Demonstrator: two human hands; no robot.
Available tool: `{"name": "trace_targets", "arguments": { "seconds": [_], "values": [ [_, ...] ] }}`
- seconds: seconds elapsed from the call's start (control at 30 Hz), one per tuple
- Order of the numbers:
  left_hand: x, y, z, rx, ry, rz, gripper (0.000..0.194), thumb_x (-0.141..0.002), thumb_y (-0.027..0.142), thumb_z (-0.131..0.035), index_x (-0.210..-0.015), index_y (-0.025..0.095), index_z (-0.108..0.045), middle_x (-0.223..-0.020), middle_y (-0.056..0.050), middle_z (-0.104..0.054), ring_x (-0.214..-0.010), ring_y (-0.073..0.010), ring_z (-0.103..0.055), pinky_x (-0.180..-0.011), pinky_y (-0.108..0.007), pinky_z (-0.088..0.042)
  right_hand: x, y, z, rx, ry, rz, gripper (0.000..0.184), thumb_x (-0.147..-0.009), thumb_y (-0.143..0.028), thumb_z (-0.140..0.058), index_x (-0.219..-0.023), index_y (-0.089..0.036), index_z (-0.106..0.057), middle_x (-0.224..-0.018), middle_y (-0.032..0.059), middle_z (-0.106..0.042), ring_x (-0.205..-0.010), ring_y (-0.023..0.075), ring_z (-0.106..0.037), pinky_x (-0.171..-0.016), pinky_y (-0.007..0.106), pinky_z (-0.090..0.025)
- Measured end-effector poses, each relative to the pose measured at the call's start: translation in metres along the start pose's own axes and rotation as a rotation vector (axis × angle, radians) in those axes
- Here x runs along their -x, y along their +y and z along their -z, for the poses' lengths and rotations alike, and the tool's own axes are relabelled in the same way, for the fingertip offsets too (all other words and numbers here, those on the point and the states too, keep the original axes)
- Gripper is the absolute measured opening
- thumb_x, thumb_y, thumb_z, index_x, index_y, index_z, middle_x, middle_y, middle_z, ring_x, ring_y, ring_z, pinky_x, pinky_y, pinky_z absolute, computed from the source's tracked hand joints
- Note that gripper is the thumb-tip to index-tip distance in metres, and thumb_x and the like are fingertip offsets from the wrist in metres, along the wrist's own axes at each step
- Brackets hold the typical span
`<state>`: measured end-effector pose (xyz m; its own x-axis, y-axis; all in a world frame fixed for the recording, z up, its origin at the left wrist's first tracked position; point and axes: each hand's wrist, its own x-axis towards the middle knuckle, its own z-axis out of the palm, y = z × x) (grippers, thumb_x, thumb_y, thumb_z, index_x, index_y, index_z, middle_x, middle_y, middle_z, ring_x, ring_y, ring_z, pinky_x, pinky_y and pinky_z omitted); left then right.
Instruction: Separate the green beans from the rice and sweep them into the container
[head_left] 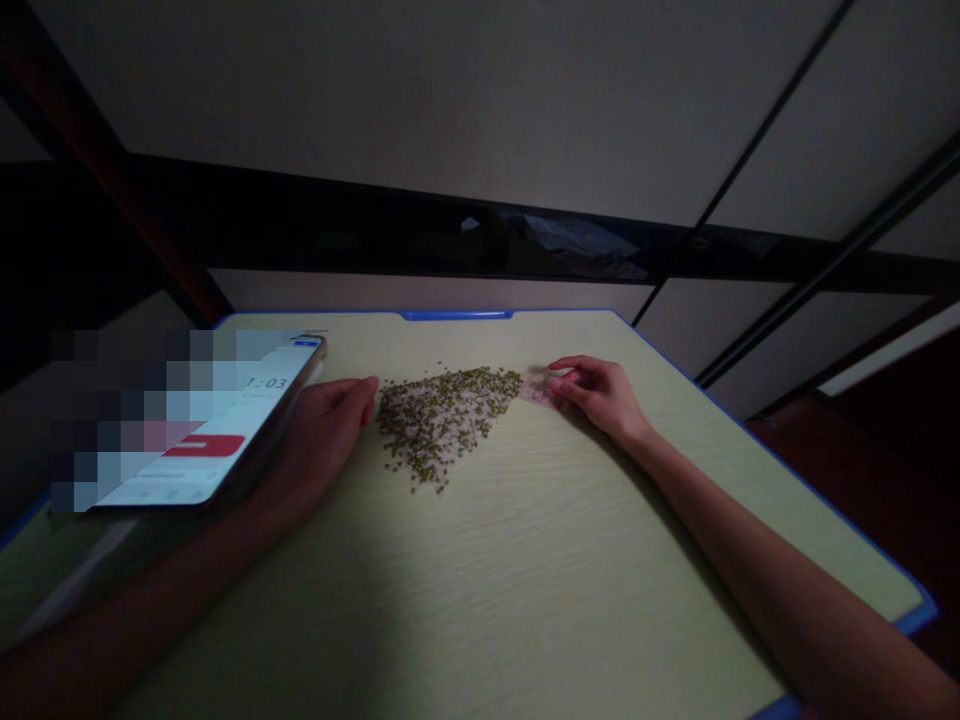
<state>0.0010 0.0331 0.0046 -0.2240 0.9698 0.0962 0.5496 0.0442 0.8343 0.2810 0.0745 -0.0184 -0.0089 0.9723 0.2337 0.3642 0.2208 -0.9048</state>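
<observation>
A triangular heap of small green beans mixed with pale grains (442, 420) lies on a pale wood-grain table (525, 580) with a blue rim. My left hand (326, 430) rests edge-down at the heap's left side, fingers together and stretched toward the beans, holding nothing. My right hand (596, 395) lies at the heap's right tip, its fingers curled and pinched over a small patch of pale grains (536, 385). What the fingertips hold is too small to name.
A phone (217, 430) with a lit screen showing a timer and a red button is propped close to the camera at the left, over my left forearm. Behind the table stand pale wall panels with dark frames. The room is dim.
</observation>
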Motion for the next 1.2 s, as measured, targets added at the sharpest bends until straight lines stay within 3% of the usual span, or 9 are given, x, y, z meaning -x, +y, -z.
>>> {"name": "trace_targets", "arguments": {
  "seconds": [1.2],
  "values": [
    [0.0027,0.0076,-0.0020,-0.046,0.012,0.018,0.033,-0.074,0.034,-0.041,-0.046,0.019,-0.034,-0.037,0.006,-0.032,-0.041,-0.0092,-0.031,-0.048,-0.024,-0.025,0.0008,-0.0019,-0.0039,0.024,-0.051,0.078,0.032,-0.065,-0.034,-0.066,-0.085,-0.010,-0.065,-0.055,0.0013,-0.059,-0.046,0.0103,-0.050,-0.043,0.022,-0.037]
  ]
}}
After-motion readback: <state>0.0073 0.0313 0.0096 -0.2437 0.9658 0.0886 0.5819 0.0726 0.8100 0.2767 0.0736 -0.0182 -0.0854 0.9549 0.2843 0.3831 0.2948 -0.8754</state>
